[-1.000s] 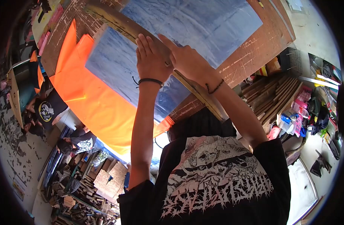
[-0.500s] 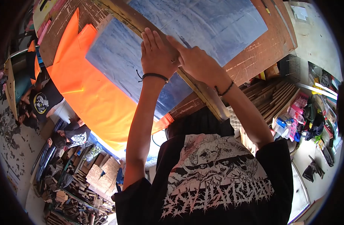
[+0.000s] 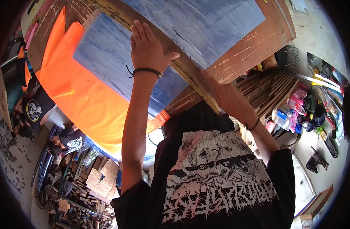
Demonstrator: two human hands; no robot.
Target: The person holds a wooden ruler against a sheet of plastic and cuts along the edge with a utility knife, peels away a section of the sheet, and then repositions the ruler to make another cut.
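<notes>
My left hand (image 3: 147, 54) lies flat on a long wooden bar (image 3: 188, 70), its fingers stretched out and thumb apart. The bar runs diagonally across a blue-grey sheet (image 3: 110, 51) on a scratched brown board (image 3: 243, 55). Orange material (image 3: 83, 101) shows along the left side of the sheet, partly beneath it. Close to the lower end of the bar is my right hand (image 3: 223, 93), smeared by motion; its fingers and anything in them cannot be made out.
Two people in dark shirts are at the left, one (image 3: 37, 107) above the other (image 3: 70, 138). Wood offcuts (image 3: 75, 194) are piled at the lower left. Long wooden strips (image 3: 268, 89) and a heap of mixed items (image 3: 302, 110) lie to the right.
My right hand has moved down along the bar, away from my left hand. My left thumb now sticks out further. The whole view has shifted slightly.
</notes>
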